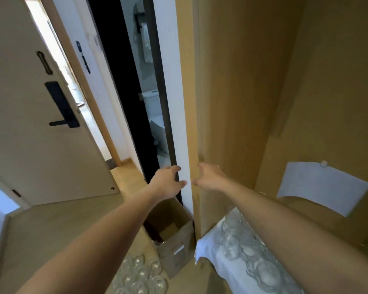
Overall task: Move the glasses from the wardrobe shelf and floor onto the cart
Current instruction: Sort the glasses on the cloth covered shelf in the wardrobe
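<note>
Several clear glasses stand upside down on a white cloth on the wardrobe shelf at lower right. More clear glasses sit on the wooden floor at the bottom centre. My left hand and my right hand are stretched forward, fingers apart, on either side of the white edge of the wardrobe's side panel. Neither hand holds anything. No cart is in view.
An open cardboard box stands on the floor against the wardrobe corner. A room door with a black lock is open at left. A dark bathroom doorway lies ahead. A white paper sheet hangs inside the wardrobe.
</note>
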A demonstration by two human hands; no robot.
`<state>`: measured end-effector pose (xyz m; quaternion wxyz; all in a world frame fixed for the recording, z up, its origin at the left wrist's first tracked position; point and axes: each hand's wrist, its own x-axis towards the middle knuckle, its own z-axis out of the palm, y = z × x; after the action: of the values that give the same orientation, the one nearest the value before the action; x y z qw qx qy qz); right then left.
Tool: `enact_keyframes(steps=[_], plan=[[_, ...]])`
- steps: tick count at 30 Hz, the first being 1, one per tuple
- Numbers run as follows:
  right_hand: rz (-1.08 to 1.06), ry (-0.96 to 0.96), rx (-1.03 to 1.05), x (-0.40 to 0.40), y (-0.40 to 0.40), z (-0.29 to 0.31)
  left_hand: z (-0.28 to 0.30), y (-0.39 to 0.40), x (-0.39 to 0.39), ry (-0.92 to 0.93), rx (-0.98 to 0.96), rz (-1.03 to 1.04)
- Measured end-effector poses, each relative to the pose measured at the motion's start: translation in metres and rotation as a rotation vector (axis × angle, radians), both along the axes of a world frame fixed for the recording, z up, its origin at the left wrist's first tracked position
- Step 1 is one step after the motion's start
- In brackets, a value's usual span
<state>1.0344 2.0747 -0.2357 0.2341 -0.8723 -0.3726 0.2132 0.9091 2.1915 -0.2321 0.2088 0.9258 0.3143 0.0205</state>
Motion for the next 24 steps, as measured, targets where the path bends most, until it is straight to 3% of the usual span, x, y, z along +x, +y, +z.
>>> enact_keyframes(steps=[13,24], plan=[[-0.412,0.134,-0.209,0.039,-0.082,-0.113,-0.118,-0.016,0.091,0.237,-0.247,-0.425],[-0.807,0.274,-0.271,-0.003,-0.140,-0.183,-0.193,-0.048,0.133,0.313,-0.360,-0.634]])
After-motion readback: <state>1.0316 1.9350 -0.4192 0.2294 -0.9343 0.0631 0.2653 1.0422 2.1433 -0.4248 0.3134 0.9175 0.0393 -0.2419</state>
